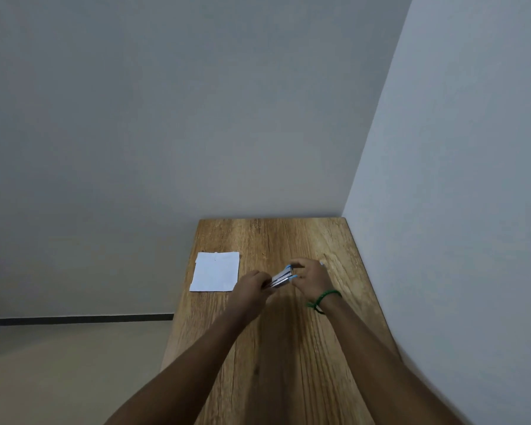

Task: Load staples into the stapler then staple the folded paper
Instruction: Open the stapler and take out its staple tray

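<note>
Hovering over the wooden table [288, 348], the stapler [281, 279] is held between both hands, a slim white and silver body lying slantwise, its two blue-tipped ends spread a little apart on the side away from the person. The left hand [252, 285] grips the stapler's near, lower end with curled fingers. The right hand [311, 277] closes round the blue-tipped end, thumb and fingers pinching it from either side. Whether staples sit inside it is too small to tell.

Left of the stapler, and apart from it, the folded paper [216, 272] lies flat on the table, close to the table's left edge. Just right of the stapler, past the right hand's knuckles, a small white thing [322, 263] peeks out; what it is cannot be told. A green bracelet [324, 299] circles the right wrist, on the near side of the stapler. Beyond the stapler and to its right, pale walls [442, 148] meet in a corner against the table.
</note>
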